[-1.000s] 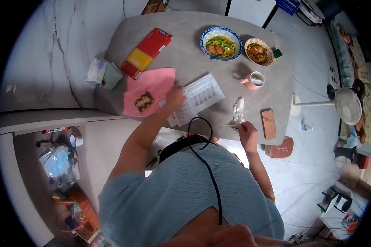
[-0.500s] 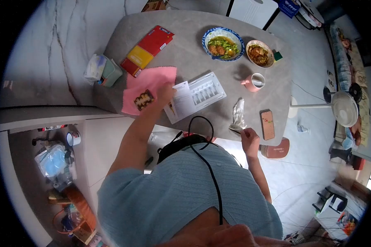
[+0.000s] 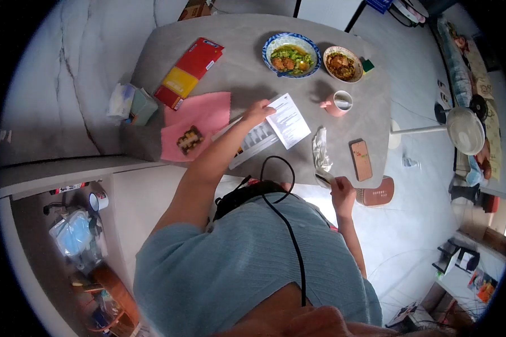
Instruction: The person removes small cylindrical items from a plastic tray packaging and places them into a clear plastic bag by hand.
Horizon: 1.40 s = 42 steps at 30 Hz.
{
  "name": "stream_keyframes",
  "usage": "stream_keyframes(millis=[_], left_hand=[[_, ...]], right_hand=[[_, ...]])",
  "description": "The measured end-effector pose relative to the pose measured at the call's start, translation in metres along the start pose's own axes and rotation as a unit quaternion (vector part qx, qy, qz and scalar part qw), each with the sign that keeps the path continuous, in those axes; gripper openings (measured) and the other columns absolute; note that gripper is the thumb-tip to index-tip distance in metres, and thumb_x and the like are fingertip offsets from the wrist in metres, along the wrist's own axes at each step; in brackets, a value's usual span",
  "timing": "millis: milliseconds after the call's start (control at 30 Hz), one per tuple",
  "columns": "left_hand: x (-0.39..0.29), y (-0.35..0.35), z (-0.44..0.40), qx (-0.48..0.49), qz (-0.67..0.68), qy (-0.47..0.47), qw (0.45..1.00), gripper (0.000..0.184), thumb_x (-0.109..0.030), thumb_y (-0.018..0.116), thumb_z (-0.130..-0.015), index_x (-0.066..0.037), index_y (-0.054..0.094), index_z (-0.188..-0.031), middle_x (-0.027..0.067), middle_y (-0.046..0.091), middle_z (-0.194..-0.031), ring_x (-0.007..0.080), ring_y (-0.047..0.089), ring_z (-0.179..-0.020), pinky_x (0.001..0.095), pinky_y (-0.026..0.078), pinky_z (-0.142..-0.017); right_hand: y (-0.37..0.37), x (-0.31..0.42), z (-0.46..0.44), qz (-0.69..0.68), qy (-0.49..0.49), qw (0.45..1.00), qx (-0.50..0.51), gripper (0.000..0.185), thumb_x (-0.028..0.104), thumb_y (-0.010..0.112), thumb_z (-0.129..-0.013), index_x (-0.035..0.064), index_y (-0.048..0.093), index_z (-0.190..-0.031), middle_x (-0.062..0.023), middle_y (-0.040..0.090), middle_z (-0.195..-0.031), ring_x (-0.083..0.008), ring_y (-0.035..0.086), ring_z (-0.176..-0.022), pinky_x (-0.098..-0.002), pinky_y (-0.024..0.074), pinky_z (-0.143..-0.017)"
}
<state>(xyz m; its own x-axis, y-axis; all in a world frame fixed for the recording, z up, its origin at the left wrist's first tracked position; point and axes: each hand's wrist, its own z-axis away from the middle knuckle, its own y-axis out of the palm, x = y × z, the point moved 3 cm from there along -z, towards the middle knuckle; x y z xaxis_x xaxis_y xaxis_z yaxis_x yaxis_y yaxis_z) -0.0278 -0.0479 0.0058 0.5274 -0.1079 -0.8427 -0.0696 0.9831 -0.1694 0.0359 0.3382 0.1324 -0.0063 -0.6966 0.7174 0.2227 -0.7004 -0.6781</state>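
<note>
My left hand [image 3: 257,114] is closed on the edge of a printed leaflet [image 3: 291,122], which lies tilted over the right part of a white plastic tray [image 3: 252,141] with moulded slots. My left forearm hides part of the tray. To its left, a small brown and pale-yellow piece [image 3: 190,140] rests on a pink cloth [image 3: 208,109]. At the table's front edge my right hand [image 3: 343,196] pinches the near end of a crumpled silvery packet [image 3: 320,150]. A dark strip shows at its fingertips, too small to name.
A red and yellow flat box [image 3: 188,73] lies at the back left, near a tissue pack [image 3: 120,102]. Farther back stand a blue-rimmed bowl [image 3: 291,55] and a smaller bowl [image 3: 343,64], both with food. A pink mug [image 3: 336,104] and a phone [image 3: 361,160] are on the right.
My left hand has moved right and away from me, carrying the leaflet right across the tray. My right hand stays at the packet's near end. The view has shifted slightly.
</note>
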Motion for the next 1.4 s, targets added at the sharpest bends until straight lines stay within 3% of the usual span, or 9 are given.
stream_keyframes(millis=[100, 367, 567, 800, 1067, 1200, 1267, 1300, 1400], left_hand=[[-0.014, 0.007, 0.019, -0.240, -0.249, 0.157, 0.925, 0.047, -0.027, 0.071, -0.076, -0.004, 0.055, -0.113, 0.0179, 0.058, -0.116, 0.0328, 0.055, -0.109, 0.0408, 0.044, -0.090], [0.024, 0.041, 0.114, -0.095, -0.536, 0.256, 0.799, 0.032, -0.031, 0.064, -0.077, -0.007, 0.059, -0.097, 0.0102, 0.056, -0.094, 0.0286, 0.056, -0.095, 0.0419, 0.046, -0.079], [0.022, 0.046, 0.135, -0.117, -0.459, 0.384, 0.793, 0.026, -0.028, 0.057, -0.075, -0.008, 0.058, -0.092, 0.0094, 0.055, -0.091, 0.0284, 0.055, -0.090, 0.0418, 0.046, -0.076], [0.040, 0.028, 0.133, -0.116, -0.441, 0.380, 0.805, 0.022, -0.023, 0.057, -0.076, -0.008, 0.059, -0.092, 0.0085, 0.056, -0.094, 0.0289, 0.055, -0.096, 0.0419, 0.045, -0.081], [0.083, -0.040, 0.097, -0.052, -0.675, 0.315, 0.665, 0.007, -0.016, 0.055, -0.077, -0.013, 0.061, -0.081, 0.0022, 0.058, -0.091, 0.0196, 0.053, -0.104, 0.0362, 0.043, -0.087], [0.075, -0.046, 0.087, -0.013, -0.686, 0.297, 0.664, 0.007, -0.016, 0.055, -0.079, -0.013, 0.061, -0.077, 0.0030, 0.059, -0.091, 0.0197, 0.053, -0.103, 0.0374, 0.044, -0.088], [0.081, -0.053, 0.076, -0.044, -0.592, 0.278, 0.755, 0.009, -0.015, 0.055, -0.079, -0.011, 0.062, -0.079, 0.0046, 0.059, -0.092, 0.0218, 0.055, -0.100, 0.0387, 0.046, -0.087], [0.076, -0.055, 0.078, -0.043, -0.592, 0.280, 0.755, 0.009, -0.015, 0.055, -0.079, -0.011, 0.062, -0.079, 0.0046, 0.059, -0.092, 0.0218, 0.055, -0.100, 0.0387, 0.046, -0.087], [0.049, -0.056, 0.092, 0.079, -0.693, 0.275, 0.662, 0.016, -0.019, 0.052, -0.082, -0.008, 0.062, -0.085, 0.0064, 0.058, -0.098, 0.0238, 0.053, -0.102, 0.0371, 0.049, -0.085]], right_hand=[[0.002, -0.006, 0.002, -0.027, 0.027, 0.999, 0.002, 0.016, 0.014, 0.064, -0.082, -0.0017, 0.062, -0.081, -0.0155, 0.060, -0.068, -0.0267, 0.060, -0.061, -0.0343, 0.0467, -0.059], [0.012, 0.001, -0.004, -0.030, -0.035, 0.999, -0.006, 0.016, 0.014, 0.064, -0.083, -0.0002, 0.060, -0.078, -0.0169, 0.057, -0.067, -0.0328, 0.056, -0.059, -0.0378, 0.0439, -0.056], [0.023, 0.022, -0.012, -0.018, -0.077, 0.997, 0.024, 0.015, 0.014, 0.064, -0.083, 0.0001, 0.060, -0.078, -0.0178, 0.057, -0.068, -0.0352, 0.056, -0.061, -0.0392, 0.0441, -0.056], [0.035, 0.040, -0.021, -0.040, -0.120, 0.991, 0.043, 0.014, 0.013, 0.062, -0.083, -0.0003, 0.060, -0.078, -0.0183, 0.058, -0.072, -0.0351, 0.058, -0.063, -0.0388, 0.0456, -0.057], [0.040, 0.055, -0.017, 0.010, -0.155, 0.987, 0.040, 0.013, 0.013, 0.062, -0.082, 0.0014, 0.062, -0.078, -0.0175, 0.062, -0.076, -0.0365, 0.061, -0.071, -0.0410, 0.0477, -0.061], [0.043, 0.059, -0.016, 0.010, -0.158, 0.986, 0.050, 0.012, 0.014, 0.064, -0.081, 0.0027, 0.062, -0.079, -0.0172, 0.062, -0.077, -0.0363, 0.061, -0.070, -0.0411, 0.0480, -0.060], [0.045, 0.061, -0.016, 0.006, -0.160, 0.986, 0.054, 0.012, 0.015, 0.064, -0.081, 0.0030, 0.063, -0.080, -0.0172, 0.062, -0.077, -0.0363, 0.061, -0.070, -0.0412, 0.0480, -0.060], [0.046, 0.061, -0.015, 0.002, -0.167, 0.985, 0.052, 0.011, 0.014, 0.064, -0.081, 0.0031, 0.063, -0.080, -0.0171, 0.062, -0.077, -0.0362, 0.061, -0.070, -0.0409, 0.0480, -0.060], [0.048, 0.063, -0.012, -0.009, -0.166, 0.985, 0.051, 0.011, 0.014, 0.064, -0.081, 0.0033, 0.063, -0.081, -0.0170, 0.062, -0.077, -0.0360, 0.061, -0.070, -0.0402, 0.0479, -0.060]])
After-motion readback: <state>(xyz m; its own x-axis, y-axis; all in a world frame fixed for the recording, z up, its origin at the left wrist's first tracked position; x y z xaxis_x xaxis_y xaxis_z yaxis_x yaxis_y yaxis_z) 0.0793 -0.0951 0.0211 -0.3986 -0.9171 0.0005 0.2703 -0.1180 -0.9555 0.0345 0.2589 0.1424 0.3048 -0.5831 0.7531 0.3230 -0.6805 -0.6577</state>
